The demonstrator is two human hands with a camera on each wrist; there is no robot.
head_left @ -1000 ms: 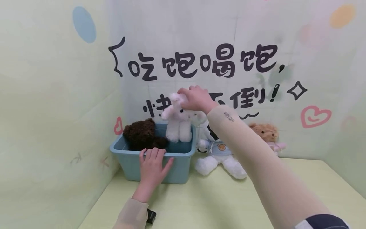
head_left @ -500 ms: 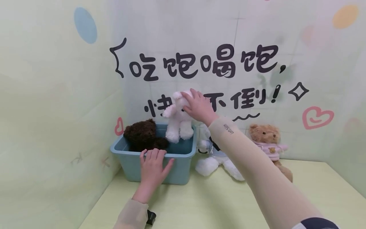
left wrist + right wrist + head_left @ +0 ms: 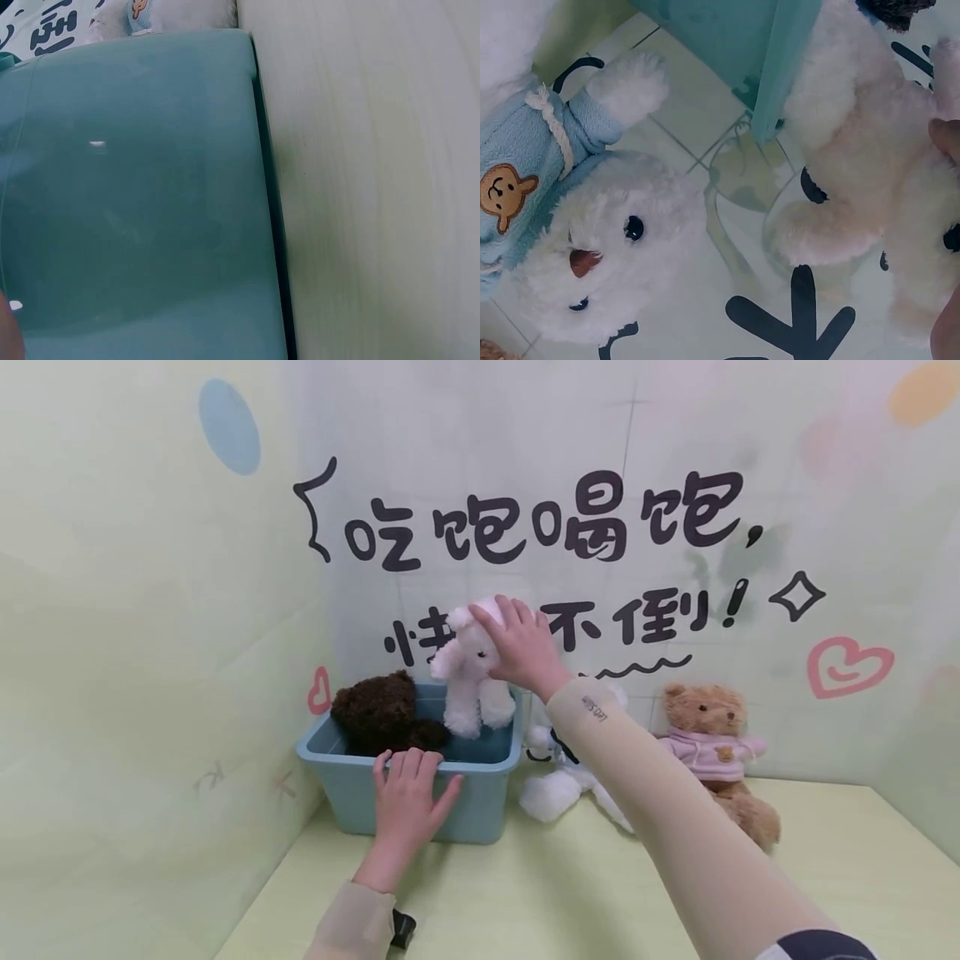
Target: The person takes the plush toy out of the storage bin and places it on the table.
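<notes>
My right hand (image 3: 525, 643) grips a small white plush animal (image 3: 465, 681) by the head from above. The toy is upright, its legs hanging inside the right half of a blue plastic bin (image 3: 480, 806). Its fluffy body (image 3: 840, 127) also fills the right of the right wrist view, with a finger on it. My left hand (image 3: 407, 802) holds the bin's front rim, fingers hooked over the edge and thumb on the outer side. A dark brown plush toy (image 3: 378, 710) lies in the bin's left part. The left wrist view shows mostly the bin's smooth wall (image 3: 142, 195).
Right of the bin sits a white plush bear (image 3: 660, 232) in a light-blue hoodie, partly behind my right forearm. Farther right is a tan teddy bear (image 3: 705, 714) in a pink hoodie. Printed backdrop walls (image 3: 150, 610) enclose the pale yellow table (image 3: 517, 902).
The plush animal has sunk slightly, and my right hand has turned a little on its head. My right forearm has lowered, uncovering the tan bear. The left hand stays on the rim.
</notes>
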